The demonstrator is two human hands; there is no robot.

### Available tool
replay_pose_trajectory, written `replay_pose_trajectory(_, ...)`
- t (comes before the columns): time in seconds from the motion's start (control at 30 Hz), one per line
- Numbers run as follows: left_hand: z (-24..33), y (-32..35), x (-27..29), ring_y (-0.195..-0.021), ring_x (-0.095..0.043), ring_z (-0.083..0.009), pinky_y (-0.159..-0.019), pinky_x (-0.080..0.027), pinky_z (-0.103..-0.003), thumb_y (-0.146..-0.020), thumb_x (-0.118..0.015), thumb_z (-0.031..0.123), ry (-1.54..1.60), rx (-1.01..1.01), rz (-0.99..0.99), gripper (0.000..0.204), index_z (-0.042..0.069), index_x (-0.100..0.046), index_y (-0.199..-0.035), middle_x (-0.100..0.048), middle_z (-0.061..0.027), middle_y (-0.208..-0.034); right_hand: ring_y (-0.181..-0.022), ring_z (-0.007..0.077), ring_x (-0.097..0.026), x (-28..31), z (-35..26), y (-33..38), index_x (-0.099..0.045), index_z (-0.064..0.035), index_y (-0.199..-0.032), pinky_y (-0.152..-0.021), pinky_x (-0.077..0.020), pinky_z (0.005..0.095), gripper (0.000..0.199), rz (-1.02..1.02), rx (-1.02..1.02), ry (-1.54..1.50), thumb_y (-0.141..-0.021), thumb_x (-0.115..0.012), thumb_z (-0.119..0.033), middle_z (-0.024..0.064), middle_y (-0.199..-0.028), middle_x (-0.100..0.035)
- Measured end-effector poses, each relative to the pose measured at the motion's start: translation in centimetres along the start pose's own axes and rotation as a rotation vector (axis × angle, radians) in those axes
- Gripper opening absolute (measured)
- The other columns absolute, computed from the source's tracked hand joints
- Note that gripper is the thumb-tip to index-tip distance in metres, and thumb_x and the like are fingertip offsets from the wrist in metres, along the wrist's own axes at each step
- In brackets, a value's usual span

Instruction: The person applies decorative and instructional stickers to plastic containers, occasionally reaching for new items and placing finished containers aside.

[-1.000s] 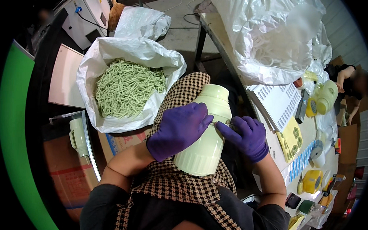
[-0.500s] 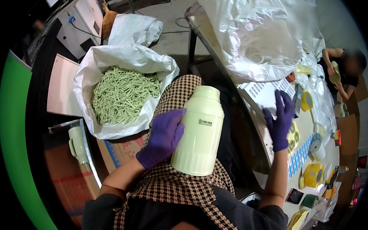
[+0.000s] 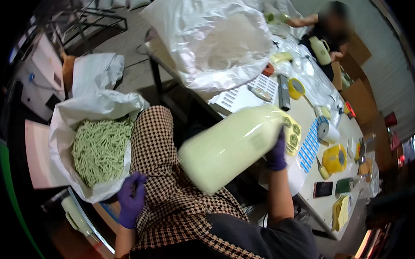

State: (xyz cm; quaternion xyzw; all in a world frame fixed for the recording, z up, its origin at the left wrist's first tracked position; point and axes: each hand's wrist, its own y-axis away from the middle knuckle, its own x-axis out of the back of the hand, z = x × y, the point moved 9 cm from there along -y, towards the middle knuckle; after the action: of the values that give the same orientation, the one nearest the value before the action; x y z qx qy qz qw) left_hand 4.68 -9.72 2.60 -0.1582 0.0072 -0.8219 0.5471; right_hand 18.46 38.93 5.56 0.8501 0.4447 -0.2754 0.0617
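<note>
My right hand (image 3: 277, 153), in a purple glove, grips a large pale green bottle (image 3: 229, 148) near its upper end. The bottle is tilted on its side above my lap and looks blurred. My left hand (image 3: 131, 203), also gloved in purple, is low at my left knee on the checked apron (image 3: 168, 192). Its fingers are loosely curled with nothing in them. It touches the edge of a white bag (image 3: 96, 107) filled with small green pieces (image 3: 100, 149).
The table (image 3: 308, 117) on my right carries label sheets (image 3: 245, 92), tape rolls (image 3: 328, 132), a yellow dispenser (image 3: 334, 159), a phone (image 3: 323, 189) and a big clear plastic bag (image 3: 210, 38). Another person (image 3: 327, 28) at the far end holds a similar bottle (image 3: 321, 50).
The bottle went from upright on my lap to tilted toward the table. My right hand has taken it; my left hand has let go and dropped to the bag's edge.
</note>
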Motion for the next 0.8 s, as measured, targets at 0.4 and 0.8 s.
replay_pose_trajectory(0.4, -18.9, 14.1, 27.7, -0.065, -0.060, -0.0113, -0.055, -0.047, -0.025, -0.101, -0.062, 0.018, 0.366, 0.394, 1.042, 0.018, 0.005, -0.061, -0.114, -0.065, -0.0057, -0.085, -0.152, 0.0236, -0.032, -1.6, -11.3, -4.9, -0.035, 0.0002, -0.157, -0.123, -0.0276, 0.0346, 0.048, -0.239, 1.091, 2.532, -0.110, -0.034, -0.008, 0.0099, -0.166, -0.032)
replay_pose_trajectory(0.8, -31.9, 35.3, 40.3, -0.085, -0.058, -0.0232, -0.074, -0.048, -0.035, -0.081, -0.074, 0.029, 0.064, 1.059, 0.898, 0.042, 0.008, -0.055, -0.112, -0.059, -0.0101, -0.094, -0.128, 0.0306, -0.058, -2.2, 6.4, -1.4, -0.060, -0.0001, -0.126, -0.099, -0.0536, 0.0363, 0.029, -0.273, 0.331, 1.056, -0.098, -0.057, 0.006, 0.0204, -0.144, -0.055)
